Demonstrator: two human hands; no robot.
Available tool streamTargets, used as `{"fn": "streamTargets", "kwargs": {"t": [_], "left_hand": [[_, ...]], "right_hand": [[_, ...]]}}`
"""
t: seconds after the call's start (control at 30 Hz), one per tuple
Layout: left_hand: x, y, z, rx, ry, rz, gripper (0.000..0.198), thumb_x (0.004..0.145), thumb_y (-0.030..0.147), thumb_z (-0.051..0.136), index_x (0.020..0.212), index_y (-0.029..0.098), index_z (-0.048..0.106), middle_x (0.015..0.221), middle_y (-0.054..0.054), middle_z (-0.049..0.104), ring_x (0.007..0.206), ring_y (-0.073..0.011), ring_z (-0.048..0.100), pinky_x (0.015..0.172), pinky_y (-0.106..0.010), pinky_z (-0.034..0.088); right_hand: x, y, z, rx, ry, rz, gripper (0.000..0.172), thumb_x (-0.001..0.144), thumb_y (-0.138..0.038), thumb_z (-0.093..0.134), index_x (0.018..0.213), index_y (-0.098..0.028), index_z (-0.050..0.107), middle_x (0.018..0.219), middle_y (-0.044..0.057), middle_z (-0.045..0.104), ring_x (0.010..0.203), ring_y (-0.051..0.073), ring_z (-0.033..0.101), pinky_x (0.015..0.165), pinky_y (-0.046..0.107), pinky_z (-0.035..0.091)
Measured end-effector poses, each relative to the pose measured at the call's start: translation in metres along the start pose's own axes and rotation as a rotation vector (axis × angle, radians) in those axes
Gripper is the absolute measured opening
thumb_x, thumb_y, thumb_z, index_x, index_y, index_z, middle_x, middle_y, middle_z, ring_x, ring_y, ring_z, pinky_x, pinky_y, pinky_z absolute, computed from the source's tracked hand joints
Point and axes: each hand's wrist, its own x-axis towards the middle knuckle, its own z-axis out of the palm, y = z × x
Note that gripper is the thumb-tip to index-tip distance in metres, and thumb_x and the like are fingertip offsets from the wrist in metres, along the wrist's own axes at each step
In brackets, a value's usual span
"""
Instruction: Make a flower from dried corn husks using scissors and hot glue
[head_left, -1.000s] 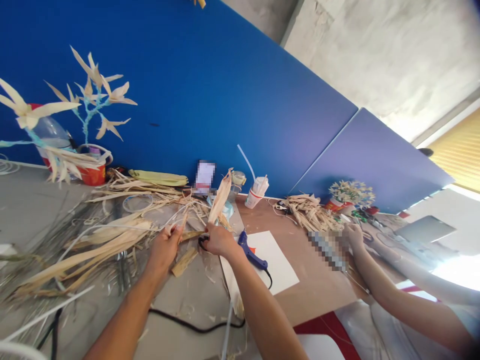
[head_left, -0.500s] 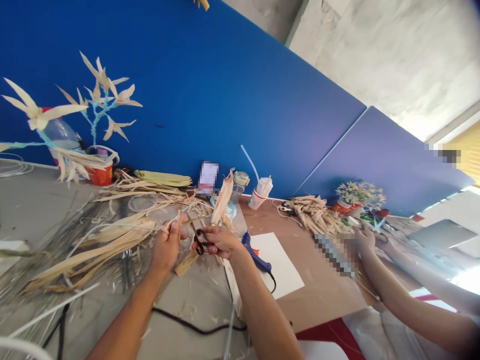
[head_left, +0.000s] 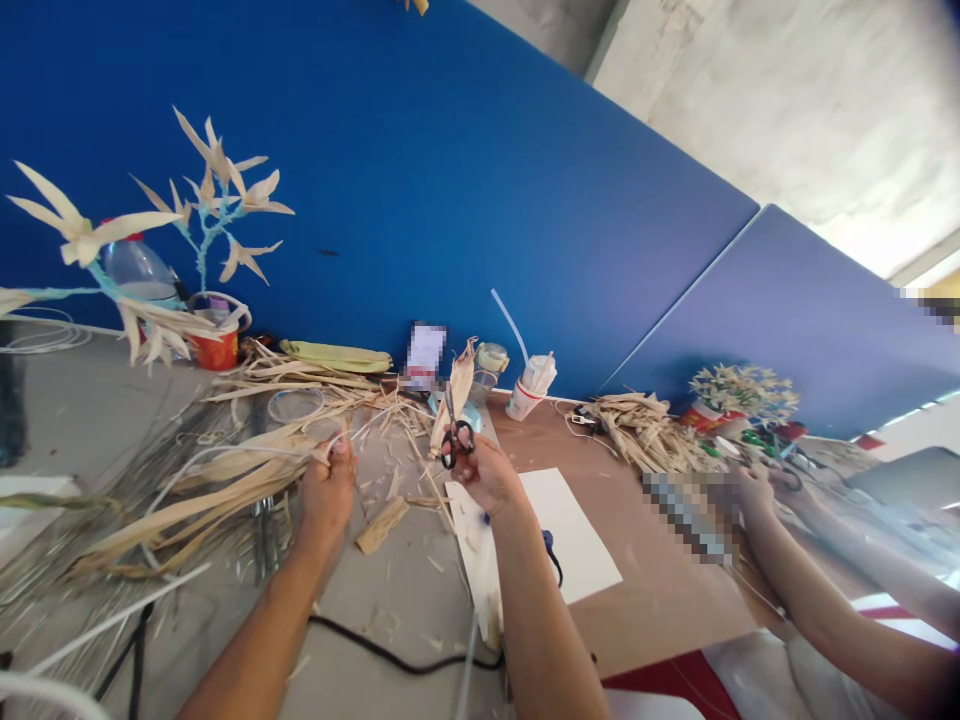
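Note:
My right hand (head_left: 487,474) is closed on a pair of black-handled scissors (head_left: 454,435), lifted above the table with the blades pointing up. Just behind them stands a dry corn husk (head_left: 455,392). My left hand (head_left: 328,486) is closed, pinching a thin pale strip (head_left: 352,436) that runs up and right toward the scissors. It hovers at the edge of a heap of long dried husk leaves (head_left: 187,490). A short tan husk piece (head_left: 381,524) lies on the table between my hands.
A white sheet (head_left: 577,540) with a blue glue gun (head_left: 550,543) lies right of my arm. A black cable (head_left: 390,655) crosses the near table. Husk flowers in a red cup (head_left: 214,347) stand back left; a paper cup (head_left: 527,388) at the blue partition. Another person's arm (head_left: 810,590) works at right.
My right hand has picked the scissors up off the table and raised them to the right. My left hand stayed by the husk pile, holding its strip.

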Motion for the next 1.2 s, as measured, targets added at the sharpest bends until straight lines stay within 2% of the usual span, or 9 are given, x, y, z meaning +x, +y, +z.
{"fn": "streamTargets", "kwargs": {"t": [0.17,0.23,0.33,0.43,0.57,0.73,0.9,1.07,1.2], "left_hand": [[-0.008,0.008,0.008,0.037,-0.066,0.098,0.032,0.081,0.046,0.054,0.101,0.022,0.060,0.076,-0.003,0.063,0.066,-0.0206,0.058,0.059,-0.030,0.045],[-0.011,0.008,0.008,0.104,-0.104,0.133,0.028,0.080,0.047,0.055,0.091,0.022,0.062,0.066,-0.001,0.059,0.058,-0.0186,0.053,0.056,-0.029,0.042],[-0.011,0.003,0.008,0.148,-0.167,0.125,0.031,0.080,0.051,0.054,0.069,0.022,0.055,0.052,0.002,0.048,0.049,-0.0167,0.045,0.050,-0.028,0.036],[-0.009,-0.002,0.009,0.074,-0.245,0.034,0.035,0.080,0.054,0.053,0.067,0.022,0.051,0.053,0.003,0.047,0.048,-0.0151,0.043,0.048,-0.027,0.036],[-0.014,0.001,0.015,0.000,-0.300,-0.053,0.037,0.077,0.057,0.056,0.068,0.022,0.049,0.052,0.006,0.042,0.045,-0.0128,0.040,0.047,-0.026,0.035],[-0.022,0.006,0.020,0.046,-0.335,-0.063,0.040,0.073,0.060,0.058,0.068,0.021,0.051,0.053,0.006,0.042,0.045,-0.0120,0.039,0.046,-0.025,0.032],[-0.027,0.010,0.023,0.028,-0.391,-0.140,0.042,0.069,0.062,0.062,0.072,0.021,0.054,0.053,0.007,0.043,0.046,-0.0113,0.038,0.046,-0.024,0.032],[-0.032,0.022,0.023,-0.139,-0.424,-0.271,0.044,0.060,0.058,0.072,0.071,0.019,0.054,0.051,0.009,0.038,0.042,-0.0072,0.031,0.042,-0.021,0.029],[-0.031,0.025,0.022,-0.171,-0.441,-0.330,0.043,0.053,0.048,0.079,0.072,0.016,0.059,0.050,0.007,0.046,0.042,-0.0066,0.037,0.041,-0.020,0.028]], "right_hand": [[-0.013,0.002,0.023,0.109,-0.170,-0.183,0.046,0.063,-0.032,0.075,0.106,-0.019,0.064,0.078,0.002,0.062,0.054,0.007,0.041,0.049,0.020,0.030],[-0.016,0.008,0.034,0.064,-0.177,-0.199,0.048,0.061,-0.027,0.075,0.107,-0.020,0.063,0.077,0.002,0.063,0.058,0.009,0.047,0.049,0.019,0.032],[-0.012,0.021,0.047,-0.027,-0.101,-0.192,0.049,0.062,-0.024,0.072,0.109,-0.022,0.058,0.080,0.001,0.064,0.055,0.009,0.046,0.043,0.018,0.032],[-0.003,0.034,0.052,-0.062,0.021,-0.177,0.051,0.060,-0.024,0.069,0.109,-0.023,0.055,0.081,-0.002,0.062,0.049,0.007,0.042,0.039,0.019,0.032],[0.005,0.042,0.049,0.062,0.194,-0.183,0.049,0.059,-0.025,0.070,0.105,-0.022,0.053,0.070,-0.006,0.054,0.044,0.004,0.036,0.039,0.017,0.027],[0.005,0.045,0.048,0.104,0.168,-0.099,0.050,0.056,-0.026,0.074,0.101,-0.020,0.054,0.061,-0.009,0.052,0.040,0.004,0.034,0.037,0.017,0.024],[0.007,0.050,0.047,0.065,0.229,-0.171,0.045,0.057,-0.023,0.072,0.096,-0.020,0.049,0.057,-0.009,0.056,0.043,0.006,0.043,0.040,0.017,0.029],[0.009,0.048,0.040,0.088,0.287,-0.231,0.041,0.060,-0.024,0.070,0.093,-0.021,0.047,0.058,-0.009,0.057,0.045,0.007,0.046,0.041,0.017,0.031],[0.009,0.046,0.038,0.070,0.293,-0.237,0.039,0.061,-0.024,0.070,0.094,-0.020,0.049,0.059,-0.009,0.056,0.044,0.006,0.043,0.041,0.017,0.031]]}}
